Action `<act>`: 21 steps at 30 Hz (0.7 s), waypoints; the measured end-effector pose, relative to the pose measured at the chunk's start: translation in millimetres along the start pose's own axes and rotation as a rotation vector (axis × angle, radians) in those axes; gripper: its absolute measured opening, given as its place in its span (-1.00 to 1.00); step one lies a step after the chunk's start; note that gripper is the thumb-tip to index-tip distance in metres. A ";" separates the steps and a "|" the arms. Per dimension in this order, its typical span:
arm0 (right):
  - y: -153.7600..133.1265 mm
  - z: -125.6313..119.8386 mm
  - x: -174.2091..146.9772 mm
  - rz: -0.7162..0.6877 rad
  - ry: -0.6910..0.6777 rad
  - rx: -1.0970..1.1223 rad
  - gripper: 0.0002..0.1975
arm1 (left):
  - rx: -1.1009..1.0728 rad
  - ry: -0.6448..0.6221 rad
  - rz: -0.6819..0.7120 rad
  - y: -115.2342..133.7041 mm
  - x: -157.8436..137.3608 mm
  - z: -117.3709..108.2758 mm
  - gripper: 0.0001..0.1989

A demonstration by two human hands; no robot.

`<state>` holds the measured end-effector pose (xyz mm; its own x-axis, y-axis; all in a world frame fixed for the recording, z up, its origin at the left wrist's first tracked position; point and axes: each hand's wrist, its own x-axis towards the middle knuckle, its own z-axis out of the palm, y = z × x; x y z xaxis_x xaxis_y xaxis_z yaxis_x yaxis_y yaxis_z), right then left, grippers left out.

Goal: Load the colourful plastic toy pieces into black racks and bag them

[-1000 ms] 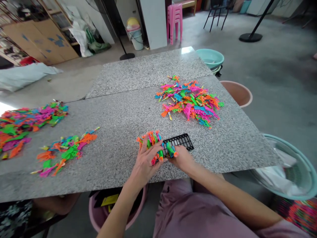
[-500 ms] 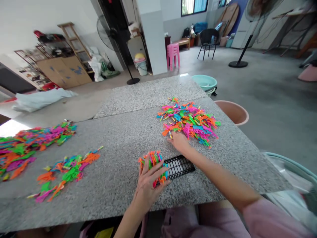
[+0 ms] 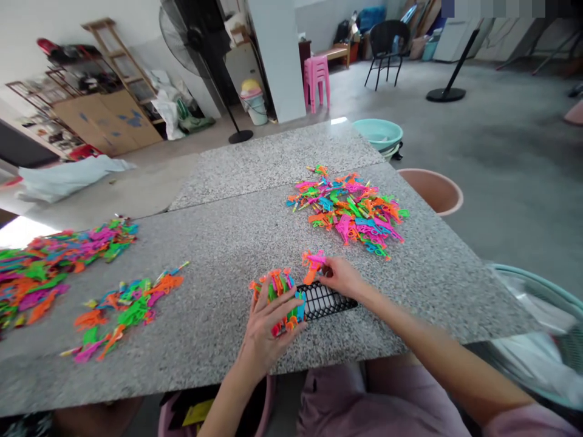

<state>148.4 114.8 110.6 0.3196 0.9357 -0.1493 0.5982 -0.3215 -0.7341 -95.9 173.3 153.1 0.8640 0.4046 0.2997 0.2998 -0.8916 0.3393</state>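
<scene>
My left hand (image 3: 266,331) lies across a packed row of bright plastic toy guns (image 3: 277,285), its fingers over the top and its thumb along the near side, holding them together. The row stands in the left part of a black mesh basket (image 3: 330,301); the basket's right part shows bare mesh. My right hand (image 3: 344,279) pinches an orange toy gun (image 3: 311,271) with a pink part at its top, just above the basket's far edge. Beyond it lies a loose pile of toy guns (image 3: 348,212) in pink, orange, green and blue.
More coloured pieces form a small heap (image 3: 136,306) and a bigger heap (image 3: 68,261) on the left of the granite table (image 3: 218,243). Past the table's right edge stand a peach tub (image 3: 432,191) and a turquoise basin (image 3: 378,132). A pink bin (image 3: 264,406) sits below the front edge.
My right hand has come back from the pile towards the basket, bringing an orange and pink toy gun. My left hand stays on the row. The view has tilted down slightly.
</scene>
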 end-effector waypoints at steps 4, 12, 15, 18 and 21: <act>-7.7 -8.7 -34.1 0.002 0.151 0.285 -0.87 | 0.102 0.001 -0.009 19.3 2.5 -24.3 -0.38; -44.0 -53.7 -128.7 -0.121 0.036 0.510 -0.78 | -0.455 0.308 -0.295 127.9 33.7 -23.4 -0.61; -33.9 -65.4 -143.7 -0.087 0.176 0.490 -0.68 | -0.698 0.219 -0.392 139.2 41.9 2.2 -0.86; -19.0 -66.7 -147.3 -0.076 0.279 0.449 -0.66 | -0.764 0.124 -0.404 139.2 42.6 24.6 -0.80; -7.9 -57.0 -146.9 -0.010 0.318 0.423 -0.62 | -0.697 0.124 -0.397 141.2 39.1 40.4 -0.80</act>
<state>138.6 -28.4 176.1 0.5620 0.8269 0.0193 0.2743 -0.1644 -0.9475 -3.5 55.0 176.6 0.6825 0.7203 0.1235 0.2184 -0.3623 0.9061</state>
